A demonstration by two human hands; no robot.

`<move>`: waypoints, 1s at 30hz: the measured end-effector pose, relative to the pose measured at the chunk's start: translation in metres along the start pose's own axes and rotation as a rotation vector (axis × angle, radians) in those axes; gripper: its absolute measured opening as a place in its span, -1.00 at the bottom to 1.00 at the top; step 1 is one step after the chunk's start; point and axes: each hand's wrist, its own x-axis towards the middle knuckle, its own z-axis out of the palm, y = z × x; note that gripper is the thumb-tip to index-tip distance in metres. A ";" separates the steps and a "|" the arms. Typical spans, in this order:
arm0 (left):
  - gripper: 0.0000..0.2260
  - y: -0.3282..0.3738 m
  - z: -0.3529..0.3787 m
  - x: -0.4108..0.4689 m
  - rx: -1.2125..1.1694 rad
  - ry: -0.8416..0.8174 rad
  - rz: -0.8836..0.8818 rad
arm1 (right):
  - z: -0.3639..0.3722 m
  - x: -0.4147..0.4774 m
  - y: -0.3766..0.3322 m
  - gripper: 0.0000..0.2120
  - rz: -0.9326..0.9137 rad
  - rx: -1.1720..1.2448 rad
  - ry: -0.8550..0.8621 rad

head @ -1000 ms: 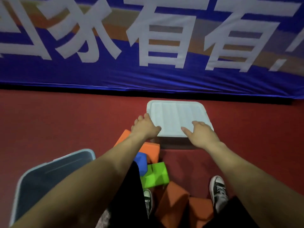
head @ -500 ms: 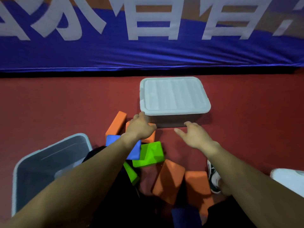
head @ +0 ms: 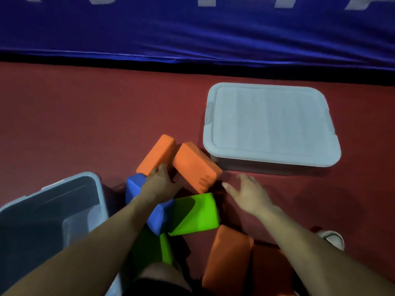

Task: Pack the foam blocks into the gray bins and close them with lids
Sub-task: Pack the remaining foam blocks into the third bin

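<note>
A gray bin (head: 252, 166) with its pale lid (head: 271, 124) on stands at the right on the red floor. A second gray bin (head: 97, 189) stands open at the lower left. Between them lie loose foam blocks: two orange blocks (head: 157, 154) (head: 196, 165), a blue block (head: 133, 186), a green block (head: 194, 212), another green block (head: 165, 246) and two more orange blocks (head: 228, 253) near my legs. My left hand (head: 159, 181) reaches over the blue block, its fingertips touching the near end of the left orange block. My right hand (head: 248, 193) hovers with spread fingers, holding nothing, beside the right orange block.
A blue banner (head: 192, 28) hangs along the back above the red floor (head: 64, 114). My white shoe (head: 330, 238) shows at the lower right. My legs hide part of the blocks at the bottom.
Both hands left the closed bin's lid and drew back toward the blocks. The left hand came down onto the orange block. The view tilted down and left.
</note>
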 end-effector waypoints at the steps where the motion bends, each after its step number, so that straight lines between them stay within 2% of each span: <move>1: -0.37 -0.007 0.006 0.013 0.006 -0.001 -0.025 | 0.008 0.018 -0.002 -0.35 -0.009 0.011 -0.013; 5: -0.34 -0.039 0.033 0.056 0.021 -0.027 -0.134 | 0.046 0.081 -0.008 -0.39 -0.005 0.052 -0.064; 9: -0.16 -0.062 0.061 0.080 0.075 -0.021 -0.097 | 0.080 0.122 -0.009 -0.40 0.063 0.011 -0.085; 13: -0.04 -0.070 0.084 0.095 0.168 -0.127 -0.096 | 0.113 0.151 -0.005 -0.33 0.128 -0.005 -0.088; 16: -0.01 -0.071 0.099 0.100 0.337 -0.169 0.006 | 0.131 0.168 0.001 -0.27 0.159 0.035 -0.109; 19: 0.04 -0.075 0.113 0.109 0.614 -0.276 0.163 | 0.141 0.180 0.007 -0.19 0.191 0.070 -0.125; 21: 0.06 -0.072 0.116 0.117 0.740 -0.358 0.243 | 0.145 0.183 0.010 -0.21 0.227 0.075 -0.128; 24: 0.02 -0.068 0.112 0.123 0.849 -0.455 0.322 | 0.150 0.181 0.011 -0.32 0.228 0.048 -0.099; 27: 0.03 -0.072 0.102 0.116 0.950 -0.548 0.372 | 0.151 0.177 0.003 -0.18 0.259 0.082 -0.115; 30: 0.06 -0.084 0.090 0.114 0.969 -0.609 0.463 | 0.153 0.188 -0.002 -0.23 0.292 0.179 -0.058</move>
